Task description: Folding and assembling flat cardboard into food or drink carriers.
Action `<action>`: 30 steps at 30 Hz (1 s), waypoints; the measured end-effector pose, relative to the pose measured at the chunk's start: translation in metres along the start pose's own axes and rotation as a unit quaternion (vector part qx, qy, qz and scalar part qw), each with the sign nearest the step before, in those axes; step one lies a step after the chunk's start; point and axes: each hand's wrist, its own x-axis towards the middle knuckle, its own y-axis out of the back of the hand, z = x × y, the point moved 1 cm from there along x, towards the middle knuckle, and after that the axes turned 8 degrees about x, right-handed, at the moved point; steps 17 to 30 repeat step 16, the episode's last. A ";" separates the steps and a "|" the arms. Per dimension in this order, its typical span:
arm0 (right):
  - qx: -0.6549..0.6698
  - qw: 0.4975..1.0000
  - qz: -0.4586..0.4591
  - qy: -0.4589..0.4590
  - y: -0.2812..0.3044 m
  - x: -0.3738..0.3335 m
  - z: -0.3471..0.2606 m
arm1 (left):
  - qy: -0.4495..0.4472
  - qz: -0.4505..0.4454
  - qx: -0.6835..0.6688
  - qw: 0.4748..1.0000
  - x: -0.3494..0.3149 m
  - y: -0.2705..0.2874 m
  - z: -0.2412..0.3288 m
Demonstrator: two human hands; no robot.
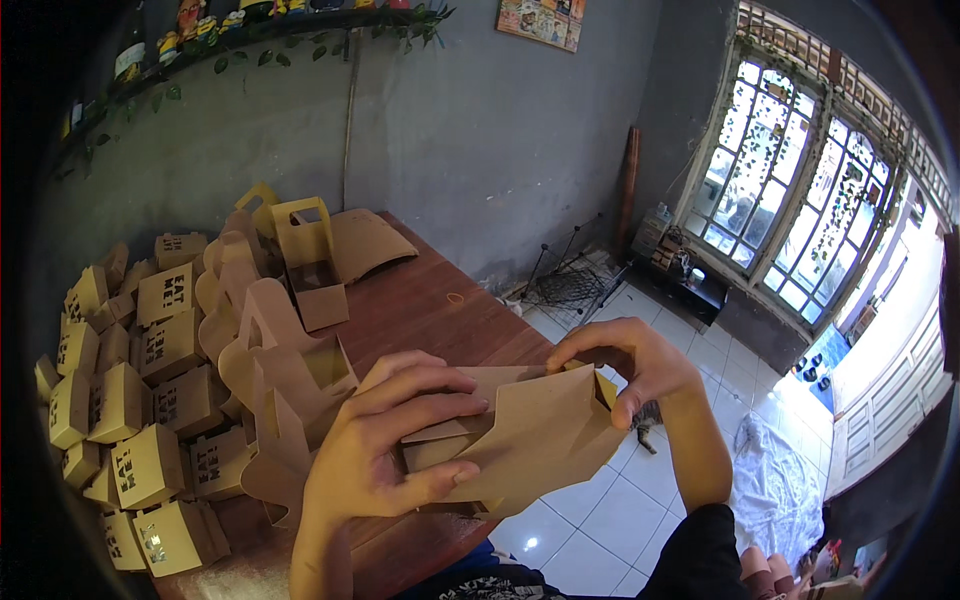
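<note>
A brown cardboard box [545,435], partly folded with loose flaps, is held tilted above the near edge of the table. My left hand [395,435] grips its left end, thumb on the near side and fingers over the top flaps. At the other end my right hand [635,365] pinches a corner, its fingers curled over the upper edge and thumb against the end panel. The box's underside and far side are hidden. Just left of my left hand stand several open cardboard carriers with cut-out handles [270,385], set in a row.
Small printed cardboard boxes [165,345] are piled at the left of the brown wooden table [430,290]. A curved cardboard sheet [370,245] and a rubber band [455,298] lie farther back. A cat [648,430] and a white cloth [770,490] are on the tiled floor.
</note>
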 end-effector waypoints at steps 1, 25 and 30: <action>0.012 1.000 0.009 -0.019 -0.001 0.001 -0.001 | 0.003 0.001 0.002 1.000 -0.001 0.000 0.000; -0.052 0.991 -0.044 -0.113 0.016 0.022 0.004 | -0.049 -0.019 0.004 0.999 -0.007 0.000 -0.011; -0.052 0.991 -0.044 -0.113 0.016 0.022 0.004 | -0.049 -0.019 0.004 0.999 -0.007 0.000 -0.011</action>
